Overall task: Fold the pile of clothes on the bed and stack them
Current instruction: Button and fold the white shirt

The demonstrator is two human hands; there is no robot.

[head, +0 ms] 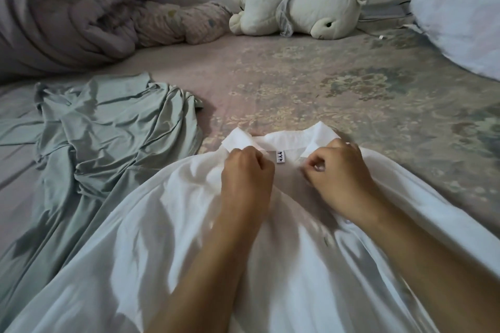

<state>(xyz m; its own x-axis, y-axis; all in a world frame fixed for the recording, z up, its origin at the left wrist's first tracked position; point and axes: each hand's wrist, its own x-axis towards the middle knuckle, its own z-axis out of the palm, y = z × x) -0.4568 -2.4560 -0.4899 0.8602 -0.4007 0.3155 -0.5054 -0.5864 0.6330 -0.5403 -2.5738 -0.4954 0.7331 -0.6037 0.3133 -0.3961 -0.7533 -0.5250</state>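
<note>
Head view, looking down: both forearms reach in from the bottom of the frame over a white shirt point(151, 238) spread across the lower half of the picture on the bed point(338, 81). The left hand point(247, 170) has its fingers curled tight, its grip bunching the cloth just below the left collar point. The right hand point(335, 170) pinches the fabric beside the right collar flap, thumb and fingertips closed on it. Between the two fists sits a small neck label point(280, 160), and the collar point(297, 135) stands just beyond them, at the centre of the frame.

At centre left lies a pale green garment point(108, 138), crumpled and unfolded, its edge just beside the shirt; whether the two overlap lower down I cannot quite tell, as the white cloth billows over that spot.

My guess is that the shirt is being squared at the neck before folding, so the task is at an early stage. The risk is a lopsided pull: if one hand draws harder, the collar skews and the body creases under itself. Thin fabric like this may also drag the green piece along where they meet.

Farther back, a white plush toy point(311, 12) lies at upper centre, a rumpled grey blanket point(67, 8) fills the upper left, and a white pillow point(460, 8) sits at upper right.
</note>
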